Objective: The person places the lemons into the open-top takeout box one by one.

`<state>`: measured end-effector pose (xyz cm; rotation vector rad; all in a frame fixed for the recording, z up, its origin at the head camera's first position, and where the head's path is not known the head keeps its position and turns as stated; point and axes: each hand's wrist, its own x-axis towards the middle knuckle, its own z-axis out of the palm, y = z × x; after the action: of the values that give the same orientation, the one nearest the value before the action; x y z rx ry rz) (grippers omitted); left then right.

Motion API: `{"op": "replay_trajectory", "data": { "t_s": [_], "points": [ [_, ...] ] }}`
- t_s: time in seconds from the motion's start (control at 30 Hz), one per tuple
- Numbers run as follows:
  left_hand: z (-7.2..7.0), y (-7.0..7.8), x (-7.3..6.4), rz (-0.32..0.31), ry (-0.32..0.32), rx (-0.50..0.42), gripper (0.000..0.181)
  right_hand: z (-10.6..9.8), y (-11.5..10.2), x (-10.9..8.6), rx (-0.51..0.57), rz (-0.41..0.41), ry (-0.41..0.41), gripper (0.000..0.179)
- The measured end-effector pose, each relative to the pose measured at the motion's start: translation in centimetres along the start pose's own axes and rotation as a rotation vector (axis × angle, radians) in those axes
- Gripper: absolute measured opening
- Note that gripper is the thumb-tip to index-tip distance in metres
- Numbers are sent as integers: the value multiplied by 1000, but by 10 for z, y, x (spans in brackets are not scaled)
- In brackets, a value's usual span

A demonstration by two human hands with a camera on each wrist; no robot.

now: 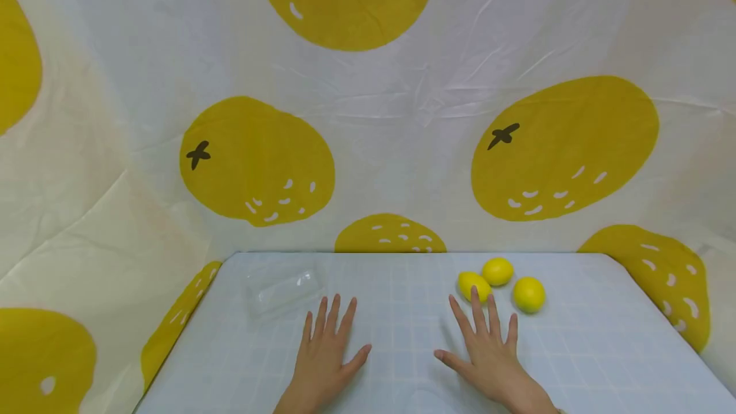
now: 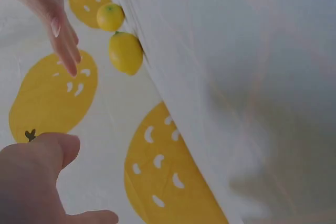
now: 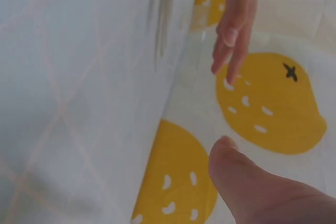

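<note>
Both hands are held over the table with fingers spread, and neither holds anything. In the head view my left hand [image 1: 324,356] is just right of and nearer than a clear plastic tray [image 1: 284,289]. My right hand [image 1: 489,356] has its fingers pointing at three yellow lemons; its middle fingertip overlaps the left lemon [image 1: 473,283] in this view. Behind that one sits another lemon [image 1: 498,271], and a rounder-looking lemon [image 1: 529,294] lies to the right. Two lemons [image 2: 126,53] also show in the left wrist view, beyond the right hand.
A pale blue checked cloth covers the table [image 1: 397,331]. A white curtain [image 1: 402,145] printed with large yellow fruit hangs behind the table's far edge and along its sides. Near the front edge, between the hands, is a faint clear round outline [image 1: 425,398].
</note>
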<state>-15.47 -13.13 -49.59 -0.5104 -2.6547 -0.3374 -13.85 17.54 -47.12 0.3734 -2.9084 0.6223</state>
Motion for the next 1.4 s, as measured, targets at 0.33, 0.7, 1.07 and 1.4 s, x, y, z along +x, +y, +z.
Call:
{"op": "replay_trajectory", "data": {
  "t_s": [0.33,0.7,1.07,1.4],
  "points": [
    [-3,-15,3,-24,181,-257,60,-16,-25,16,150,35,-23,87],
    [-18,-36,3,-96,381,-548,42,-25,-59,48,344,47,40,84],
    [-43,-63,-6,-222,583,-744,31,9,-60,79,684,0,111,79],
    [-39,-110,-13,-328,983,-1106,21,52,-69,106,938,-45,166,68]
  ]
}}
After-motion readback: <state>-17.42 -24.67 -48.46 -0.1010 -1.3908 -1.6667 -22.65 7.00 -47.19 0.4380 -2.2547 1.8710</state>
